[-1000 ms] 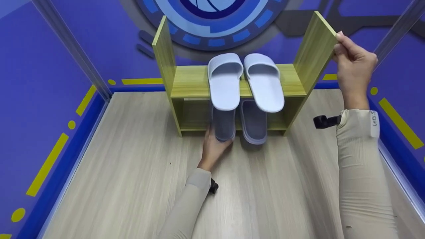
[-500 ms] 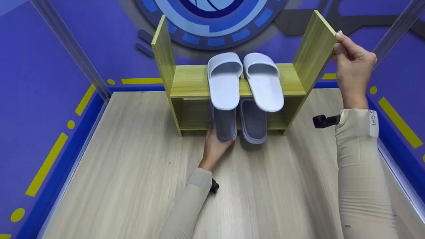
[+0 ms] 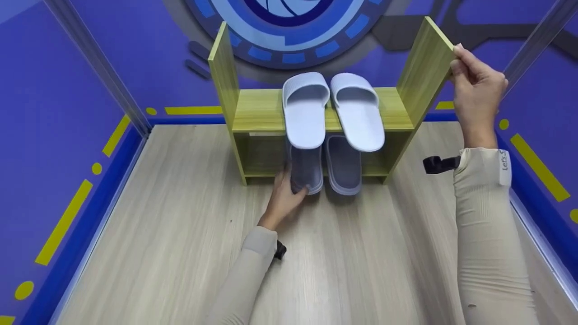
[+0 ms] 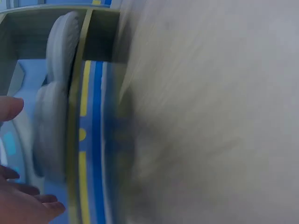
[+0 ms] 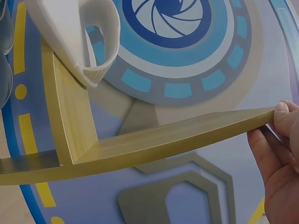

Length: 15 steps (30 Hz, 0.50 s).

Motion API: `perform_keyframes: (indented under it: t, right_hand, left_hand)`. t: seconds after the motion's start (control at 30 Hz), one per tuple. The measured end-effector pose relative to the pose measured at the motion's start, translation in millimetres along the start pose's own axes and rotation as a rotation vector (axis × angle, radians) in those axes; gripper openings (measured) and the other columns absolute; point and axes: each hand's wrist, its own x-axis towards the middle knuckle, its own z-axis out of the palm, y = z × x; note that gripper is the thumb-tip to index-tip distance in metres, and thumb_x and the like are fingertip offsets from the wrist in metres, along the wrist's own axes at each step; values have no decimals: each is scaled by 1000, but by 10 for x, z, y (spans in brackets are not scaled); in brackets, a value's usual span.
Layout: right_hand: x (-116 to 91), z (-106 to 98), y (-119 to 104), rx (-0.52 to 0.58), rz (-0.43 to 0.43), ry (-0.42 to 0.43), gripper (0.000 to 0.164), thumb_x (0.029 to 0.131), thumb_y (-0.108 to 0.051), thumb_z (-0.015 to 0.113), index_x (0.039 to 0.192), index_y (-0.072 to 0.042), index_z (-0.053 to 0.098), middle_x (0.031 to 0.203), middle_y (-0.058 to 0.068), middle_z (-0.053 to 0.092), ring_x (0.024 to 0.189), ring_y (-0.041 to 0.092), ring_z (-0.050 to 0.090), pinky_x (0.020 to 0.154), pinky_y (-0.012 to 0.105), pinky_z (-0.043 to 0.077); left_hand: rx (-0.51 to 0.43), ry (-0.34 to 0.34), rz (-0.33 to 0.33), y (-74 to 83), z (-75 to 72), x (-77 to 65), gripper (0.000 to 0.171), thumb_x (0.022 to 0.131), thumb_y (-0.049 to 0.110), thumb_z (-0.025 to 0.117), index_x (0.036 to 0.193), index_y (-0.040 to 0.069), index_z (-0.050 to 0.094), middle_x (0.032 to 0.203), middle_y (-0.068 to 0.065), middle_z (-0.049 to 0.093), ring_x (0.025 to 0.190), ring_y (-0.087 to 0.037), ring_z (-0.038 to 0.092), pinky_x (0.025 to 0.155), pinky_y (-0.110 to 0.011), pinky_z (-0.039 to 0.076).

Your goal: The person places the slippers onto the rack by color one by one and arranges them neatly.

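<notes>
A light-wood shoe rack (image 3: pixel 253 108) stands against the wall. Its upper board bears two white slippers (image 3: pixel 305 124), heels jutting past the front edge. Below them, two grey slippers (image 3: pixel 345 167) poke out of the lower compartment, toes hidden. My left hand (image 3: pixel 281 198) is at the left grey slipper (image 3: pixel 314 158), fingers along its left side and thumb over its heel. In the blurred left wrist view, the thumb (image 4: pixel 9 108) and fingers (image 4: pixel 32 203) are spread apart. My right hand (image 5: pixel 280 144) pinches the front edge of the rack's right side panel (image 5: pixel 187 133).
Pale wood-grain floor (image 3: pixel 189 253) stretches in front of the rack. Purple-blue walls with yellow marks enclose it on the left, back and right. The left side panel (image 3: pixel 223 72) rises above the upper board.
My left hand has shifted left, its thumb now over the left grey slipper's heel instead of the heel's right side. That slipper's heel sits slightly further right. The right hand keeps its pinch.
</notes>
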Motion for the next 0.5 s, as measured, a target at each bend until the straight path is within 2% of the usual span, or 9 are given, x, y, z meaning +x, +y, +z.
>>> perform_keyframes:
  t: [0.13, 0.23, 0.37, 0.4, 0.5]
  right_hand:
    - [-33, -31, 19, -188, -74, -39, 33, 94, -27, 60, 126, -29, 61, 122, 2, 67, 87, -8, 63, 78, 9, 48]
    - [-101, -71, 31, -320, -106, -73, 41, 97, -37, 52, 138, -36, 46, 127, 2, 64, 98, -5, 64, 85, 13, 47]
    - [-221, -123, 88, -376, -88, -115, 53, 99, -43, 47, 148, -37, 29, 139, -3, 53, 123, 13, 57, 104, 27, 43]
    - [-257, -135, 116, -384, -89, -119, 55, 99, -44, 46, 149, -36, 27, 141, -4, 50, 121, 18, 58, 106, 30, 42]
    - [-383, -169, 213, -414, -86, -139, 61, 98, -48, 46, 152, -34, 21, 151, -5, 39, 132, 23, 48, 114, 39, 32]
  left_hand:
    - [99, -68, -35, 15, -215, 42, 81, 91, 35, 61, 153, 5, 20, 156, -26, 22, 143, -44, 21, 116, -55, 21]
    - [213, -90, -26, 35, -386, 66, 81, 92, 40, 59, 155, 14, 16, 156, -23, 24, 143, -44, 21, 117, -58, 15]
    - [366, -71, 40, 48, -573, 93, 78, 93, 45, 57, 155, 18, 19, 155, -20, 29, 143, -42, 24, 116, -61, 11]
    - [396, -66, 51, 50, -610, 97, 78, 93, 47, 56, 155, 19, 19, 155, -19, 30, 144, -41, 24, 116, -62, 10]
    - [471, -47, 58, 47, -693, 100, 78, 93, 53, 52, 155, 22, 18, 157, -16, 27, 146, -39, 19, 115, -64, 5]
